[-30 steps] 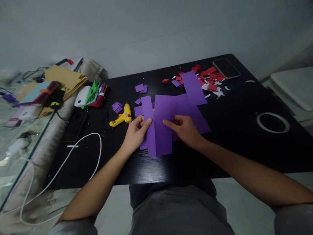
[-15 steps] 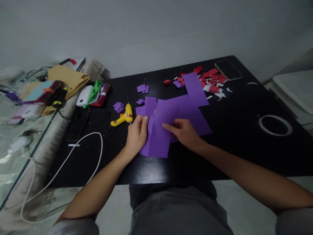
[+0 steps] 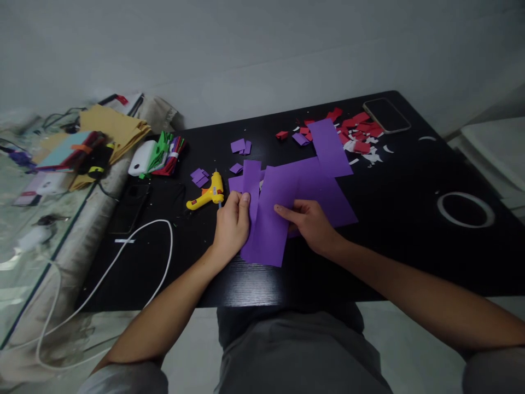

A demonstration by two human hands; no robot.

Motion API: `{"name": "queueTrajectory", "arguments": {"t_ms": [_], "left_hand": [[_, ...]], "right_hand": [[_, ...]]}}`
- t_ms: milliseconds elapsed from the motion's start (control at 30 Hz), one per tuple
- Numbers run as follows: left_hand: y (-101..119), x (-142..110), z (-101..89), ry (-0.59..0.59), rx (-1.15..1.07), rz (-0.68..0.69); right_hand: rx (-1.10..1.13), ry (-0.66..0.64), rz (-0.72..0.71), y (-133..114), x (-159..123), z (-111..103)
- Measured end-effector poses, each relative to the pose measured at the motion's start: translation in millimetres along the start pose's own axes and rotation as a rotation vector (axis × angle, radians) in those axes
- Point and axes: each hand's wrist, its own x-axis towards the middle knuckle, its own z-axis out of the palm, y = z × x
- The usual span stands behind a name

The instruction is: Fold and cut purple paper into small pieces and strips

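Note:
A creased sheet of purple paper [image 3: 268, 230] is held upright above the front of the black table, between both hands. My left hand [image 3: 233, 221] is closed on its narrow left part, thumb on the near face. On the wider right part, my right hand [image 3: 307, 221] pinches the edge, its thumb in front and its fingers mostly hidden. Behind the held sheet lies a larger purple sheet [image 3: 332, 200], with a purple strip [image 3: 331, 148] across its far corner. Just left of my left hand is a yellow glue gun [image 3: 209, 194].
Small folded purple pieces [image 3: 240, 146] lie beyond the glue gun. Red and white paper scraps [image 3: 361, 134] are heaped at the back right near a phone [image 3: 386, 115]. A white cable [image 3: 170, 246] loops at left. Bundled coloured papers [image 3: 166, 156] sit at the back left.
The two parts of the held sheet have parted a little along the crease near the bottom, and its lower left corner has shifted right. Both hands keep their grip; the view has shifted slightly.

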Motion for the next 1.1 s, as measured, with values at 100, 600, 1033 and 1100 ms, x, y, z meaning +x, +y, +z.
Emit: {"name": "queueTrajectory", "arguments": {"t_ms": [100,600,1033,1100], "left_hand": [[0.6,0.6,-1.0,0.013,0.028,-0.002],[0.5,8.4,-6.1,-0.061,-0.300,-0.164],[-10.3,3.0,-3.4,-0.011,-0.065,-0.023],[-11.5,3.1,-3.4,0.013,-0.063,-0.012]], "right_hand": [[0.014,0.021,0.002,0.2,0.2,0.7],[-0.007,-0.087,-0.010,-1.9,0.6,-2.0],[-0.023,0.002,-0.101,-3.3,-0.6,-2.3],[-0.038,0.011,-0.100,-3.8,-1.1,-2.0]]}}
